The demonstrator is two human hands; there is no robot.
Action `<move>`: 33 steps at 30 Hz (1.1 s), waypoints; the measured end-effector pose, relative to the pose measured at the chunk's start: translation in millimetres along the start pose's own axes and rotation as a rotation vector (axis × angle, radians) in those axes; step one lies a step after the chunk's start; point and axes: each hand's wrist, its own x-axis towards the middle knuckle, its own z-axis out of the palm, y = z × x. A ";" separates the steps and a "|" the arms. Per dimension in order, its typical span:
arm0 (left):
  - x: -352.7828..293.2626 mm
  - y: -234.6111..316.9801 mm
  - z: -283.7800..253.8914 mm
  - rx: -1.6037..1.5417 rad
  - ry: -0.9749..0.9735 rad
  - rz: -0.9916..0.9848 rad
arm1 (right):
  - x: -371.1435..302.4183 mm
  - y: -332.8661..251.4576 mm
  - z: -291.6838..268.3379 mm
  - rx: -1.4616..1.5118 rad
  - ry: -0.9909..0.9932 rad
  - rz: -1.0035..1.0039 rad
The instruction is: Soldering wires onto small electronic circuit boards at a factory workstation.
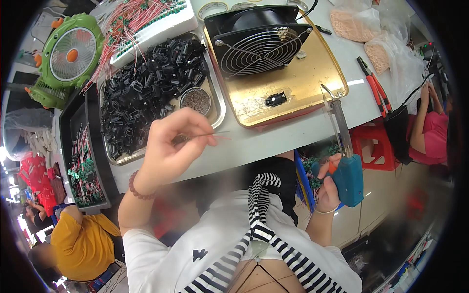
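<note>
My left hand (171,146) is raised over the front edge of the table, thumb and fingertips pinched on two thin wire-like strands (222,134), one dark and one reddish. My right hand (328,188) grips a teal soldering gun (351,180) off the table's right front edge. The gun's metal tip points up, next to the right rim of a gold-coloured tray (303,83). On that tray lies one small black plastic housing (276,99). Behind it stands a square black fan (264,46) with a wire guard.
Left of centre, a metal tray (220,102) holds many black housings (151,88) and a round tin of small screws (195,101). Wired green boards (151,24) lie behind it. A green fan (73,53), red-handled pliers (376,88), plastic bags (356,24) and a red stool (376,146) surround.
</note>
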 end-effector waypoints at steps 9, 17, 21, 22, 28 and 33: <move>14.7 -19.6 -8.1 0.570 0.081 -0.076 | 0.6 1.3 -4.4 -0.016 -0.014 -0.008; 17.2 -17.9 -7.4 0.607 0.103 -0.045 | 3.1 2.0 -2.4 -0.053 -0.030 0.012; 13.6 -21.7 -7.8 0.671 0.130 -0.053 | 3.0 0.4 -0.5 -0.048 -0.018 0.026; 12.1 -23.1 -8.5 0.690 0.145 -0.020 | 3.1 0.8 -0.8 -0.049 -0.018 0.026; 6.8 -23.7 -8.3 0.786 0.173 -0.014 | 3.3 1.9 0.8 -0.048 -0.011 0.024; 8.1 -23.3 -6.2 0.782 0.210 0.045 | 2.9 2.6 -1.2 -0.061 -0.019 0.011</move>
